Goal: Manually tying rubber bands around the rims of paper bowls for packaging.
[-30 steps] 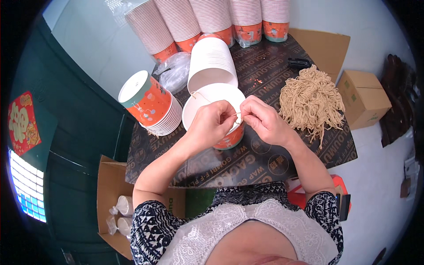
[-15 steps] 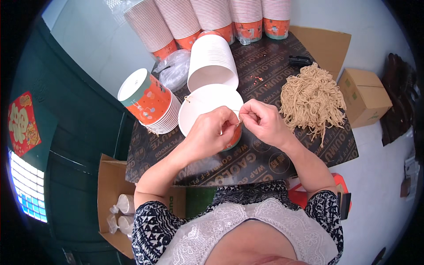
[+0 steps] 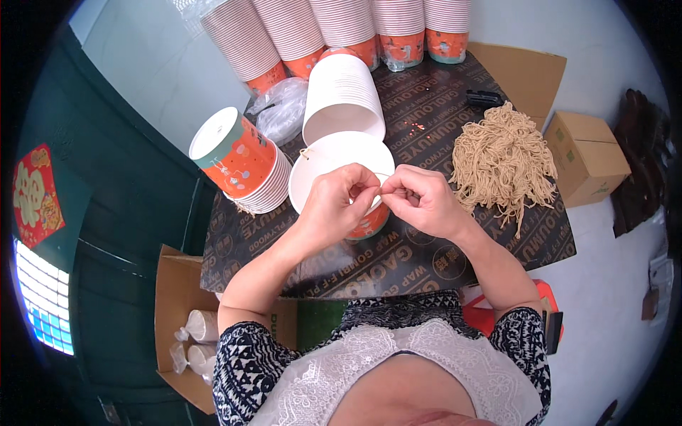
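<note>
A paper bucket [image 3: 344,150], white inside and orange outside, stands in front of me with its mouth tilted toward me. A short loop of tan cord [image 3: 305,153] passes through its left rim. At the bucket's right rim, my left hand [image 3: 339,201] and my right hand [image 3: 425,201] meet, thumbs and fingertips pinched together. Between them runs a thin piece of cord [image 3: 382,177], mostly hidden by the fingers. To the right lies a loose heap of tan cords [image 3: 503,160].
A white nested bucket stack [image 3: 344,92] lies behind the bucket. Upside-down orange buckets [image 3: 241,163] stand at left, beside a clear plastic bag [image 3: 283,117]. Tall bucket stacks [image 3: 341,21] line the table's back. A black object [image 3: 483,99] sits behind the cords; cardboard boxes [image 3: 586,153] stand beyond.
My pinched fingers have shifted slightly left and closer together at the right rim. The bucket's mouth has moved up a little. Both hands keep their pinch.
</note>
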Demonstrator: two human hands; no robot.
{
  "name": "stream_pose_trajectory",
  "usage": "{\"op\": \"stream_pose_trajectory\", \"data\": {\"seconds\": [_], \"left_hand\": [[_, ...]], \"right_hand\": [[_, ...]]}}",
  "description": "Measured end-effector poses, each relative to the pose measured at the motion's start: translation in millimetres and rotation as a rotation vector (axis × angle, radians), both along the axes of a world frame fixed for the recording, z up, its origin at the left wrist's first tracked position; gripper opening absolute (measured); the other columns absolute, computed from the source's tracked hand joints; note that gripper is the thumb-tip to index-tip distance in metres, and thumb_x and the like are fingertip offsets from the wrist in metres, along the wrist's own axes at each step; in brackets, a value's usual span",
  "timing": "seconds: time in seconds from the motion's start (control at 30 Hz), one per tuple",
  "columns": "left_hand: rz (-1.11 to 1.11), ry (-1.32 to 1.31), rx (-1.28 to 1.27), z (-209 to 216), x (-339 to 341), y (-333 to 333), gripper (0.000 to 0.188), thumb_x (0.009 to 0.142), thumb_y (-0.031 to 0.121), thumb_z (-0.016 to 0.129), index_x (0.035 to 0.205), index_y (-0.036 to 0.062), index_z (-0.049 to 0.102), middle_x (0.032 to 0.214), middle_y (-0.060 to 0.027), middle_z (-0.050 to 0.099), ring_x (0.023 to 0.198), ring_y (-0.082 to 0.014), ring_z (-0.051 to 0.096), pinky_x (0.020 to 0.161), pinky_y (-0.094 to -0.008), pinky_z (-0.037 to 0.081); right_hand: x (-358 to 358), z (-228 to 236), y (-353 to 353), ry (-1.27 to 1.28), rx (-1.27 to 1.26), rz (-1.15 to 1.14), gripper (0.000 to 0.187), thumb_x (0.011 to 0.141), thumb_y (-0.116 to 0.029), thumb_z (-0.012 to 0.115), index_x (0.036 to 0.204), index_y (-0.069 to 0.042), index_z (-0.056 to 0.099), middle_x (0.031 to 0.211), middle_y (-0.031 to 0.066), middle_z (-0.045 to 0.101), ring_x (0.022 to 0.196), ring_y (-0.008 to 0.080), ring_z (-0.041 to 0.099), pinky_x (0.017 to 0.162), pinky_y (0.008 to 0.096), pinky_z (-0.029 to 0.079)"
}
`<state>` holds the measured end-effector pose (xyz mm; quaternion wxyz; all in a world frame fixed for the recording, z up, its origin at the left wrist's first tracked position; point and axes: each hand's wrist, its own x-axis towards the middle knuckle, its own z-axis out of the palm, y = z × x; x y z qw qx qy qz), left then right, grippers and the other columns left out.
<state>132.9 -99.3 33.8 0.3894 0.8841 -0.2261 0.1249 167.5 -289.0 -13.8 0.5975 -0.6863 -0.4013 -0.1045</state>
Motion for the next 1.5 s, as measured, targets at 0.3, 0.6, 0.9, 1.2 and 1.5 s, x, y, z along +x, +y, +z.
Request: {"op": "stream_pose_trajectory", "data": {"seconds": [0.3,0.6,0.9,1.2,1.5], "left_hand": [[0.014,-0.040,-0.039,-4.9,2.7,-0.1,0.009,0.085,0.001,0.068,0.089,-0.0019,0.061,0.077,-0.0115,0.067,0.069,-0.0177,0.066,0.064,-0.0310,0.053],[-0.074,-0.198,0.126,2.9,-6.5,3.2,0.011,0.080,-0.003,0.066,0.088,-0.0019,0.059,0.087,-0.0135,0.061,0.075,-0.0257,0.067,0.066,-0.0335,0.053],[-0.031,-0.167,0.136,1.5,-13.2,0.1,0.011,0.078,-0.001,0.066,0.087,-0.0023,0.060,0.090,-0.0142,0.061,0.080,-0.0281,0.066,0.069,-0.0364,0.053],[-0.043,-0.133,0.144,1.3,-9.4,-1.1,0.011,0.080,0.002,0.069,0.088,-0.0031,0.063,0.090,-0.0140,0.062,0.079,-0.0277,0.066,0.069,-0.0359,0.053],[-0.037,0.064,0.096,2.2,-2.1,1.9,0.007,0.083,-0.002,0.069,0.086,-0.0027,0.063,0.086,-0.0077,0.063,0.078,-0.0145,0.061,0.069,-0.0284,0.049]], "right_hand": [[6.6,-10.3,2.5,0.187,0.065,0.035,0.007,0.090,-0.005,0.065,0.089,0.002,0.065,0.074,-0.0019,0.060,0.065,0.0025,0.051,0.056,0.0215,0.043],[5.6,-9.7,3.6,0.335,0.104,0.126,0.010,0.092,-0.007,0.063,0.089,0.003,0.065,0.073,-0.0045,0.059,0.066,0.0013,0.050,0.057,0.0201,0.042],[5.9,-10.3,3.5,0.306,0.096,0.106,0.010,0.091,-0.007,0.063,0.088,0.002,0.065,0.071,-0.0063,0.056,0.064,0.0009,0.048,0.055,0.0202,0.040],[6.1,-11.4,3.8,0.333,0.108,0.129,0.011,0.092,-0.008,0.064,0.089,0.002,0.066,0.071,-0.0054,0.057,0.065,0.0010,0.048,0.056,0.0200,0.041],[5.9,-10.5,3.4,0.324,0.105,0.149,0.009,0.091,-0.006,0.064,0.088,0.002,0.065,0.071,-0.0049,0.058,0.065,0.0011,0.049,0.056,0.0206,0.041]]}}
